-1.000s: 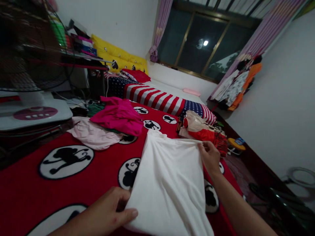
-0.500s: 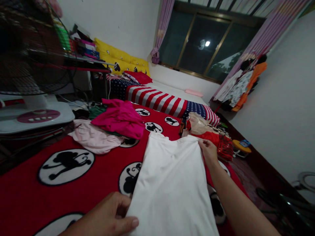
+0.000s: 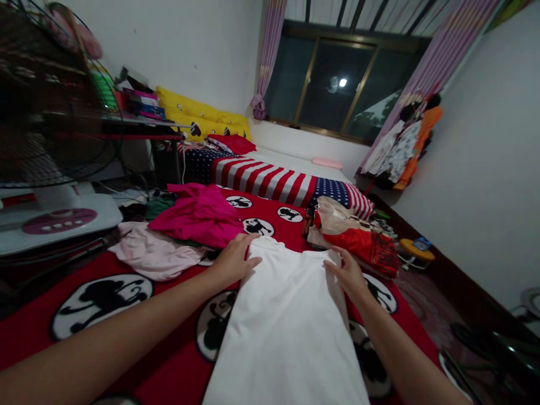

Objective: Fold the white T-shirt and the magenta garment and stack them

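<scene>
A white garment (image 3: pixel 291 326), folded into a long panel, lies across the red bedspread (image 3: pixel 169 332) with its far edge turned away from me. My left hand (image 3: pixel 236 259) is at the far left corner, thumb over the cloth and fingers along the edge. At the far right corner, my right hand (image 3: pixel 346 273) has the cloth between thumb and fingers. Left of the garment lie a crumpled magenta garment (image 3: pixel 198 214) and a pale pink one (image 3: pixel 158 253). A pile of folded clothes (image 3: pixel 354 236), red and beige, sits just beyond my right hand.
An electric fan (image 3: pixel 59 219) stands close on the left. Behind it is a cluttered desk (image 3: pixel 143 126). A second bed (image 3: pixel 270 180) with a striped, starred cover lies under the window. Clothes hang (image 3: pixel 405 146) by the curtain; a yellow stool (image 3: pixel 415 250) is at right.
My left hand has moved from the garment's near left side up to its far left corner. The right hand stays at the far right corner, its thumb now further over the cloth.
</scene>
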A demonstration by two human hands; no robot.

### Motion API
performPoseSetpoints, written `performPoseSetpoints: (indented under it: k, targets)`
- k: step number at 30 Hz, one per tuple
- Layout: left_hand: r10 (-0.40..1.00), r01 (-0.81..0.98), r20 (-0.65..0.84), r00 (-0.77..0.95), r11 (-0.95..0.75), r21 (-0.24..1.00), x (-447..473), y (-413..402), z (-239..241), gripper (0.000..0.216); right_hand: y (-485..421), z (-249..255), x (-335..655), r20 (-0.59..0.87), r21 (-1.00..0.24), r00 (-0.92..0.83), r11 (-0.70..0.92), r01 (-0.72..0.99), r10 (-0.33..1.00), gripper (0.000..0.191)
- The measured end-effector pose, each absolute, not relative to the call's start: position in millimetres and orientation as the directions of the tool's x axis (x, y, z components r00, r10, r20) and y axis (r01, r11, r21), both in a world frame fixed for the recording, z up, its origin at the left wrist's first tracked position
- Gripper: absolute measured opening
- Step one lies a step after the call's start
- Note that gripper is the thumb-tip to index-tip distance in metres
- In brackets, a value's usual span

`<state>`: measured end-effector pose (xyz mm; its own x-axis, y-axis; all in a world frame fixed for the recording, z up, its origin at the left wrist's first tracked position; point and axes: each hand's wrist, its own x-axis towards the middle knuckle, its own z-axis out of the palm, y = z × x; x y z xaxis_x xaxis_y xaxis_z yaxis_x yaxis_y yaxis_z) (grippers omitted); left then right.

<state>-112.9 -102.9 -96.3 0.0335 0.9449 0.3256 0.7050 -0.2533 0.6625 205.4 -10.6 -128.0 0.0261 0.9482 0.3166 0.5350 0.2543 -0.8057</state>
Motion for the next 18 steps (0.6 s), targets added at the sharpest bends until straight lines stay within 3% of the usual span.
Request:
performPoseSetpoints:
  k: [3,6,9,13,15,18]
  targets:
    - [0.902,0.807,0.416,0.113,-0.327,0.492,-98.8,-68.2,-99.9,0.041,-13.5,-132.1,205.6,0.347,-0.742,0.023,0.259,0.618,0.938,0.050]
    - [0.923,0.838,0.343,0.173,-0.320,0.441,-89.6,-49.8,-104.6,0.022,-16.5,-129.8,206.2,0.310,-0.708,-0.002,0.233,0.667,0.951,0.032]
    - [0.932,0.784,0.338,0.132,-0.307,0.540,-89.5,-37.4,-101.7,0.014,-18.2,-122.0,207.6,0.281,-0.753,0.003,0.218,0.621,0.960,0.030]
    - [0.896,0.670,0.445,0.007,-0.334,0.663,-94.1,-22.6,-97.3,0.019,-18.5,-117.5,208.5,0.402,-0.775,0.052,0.310,0.550,0.914,0.039]
    - [0.901,0.726,0.433,0.020,-0.311,0.613,-94.6,-18.2,-102.4,0.020,-19.1,-123.0,207.2,0.426,-0.674,0.043,0.285,0.682,0.904,0.036]
    - [0.930,0.846,0.364,0.053,-0.236,0.478,-93.6,-16.4,-114.6,0.013,-22.5,-133.4,202.9,0.381,-0.391,0.019,0.143,0.909,0.924,0.034]
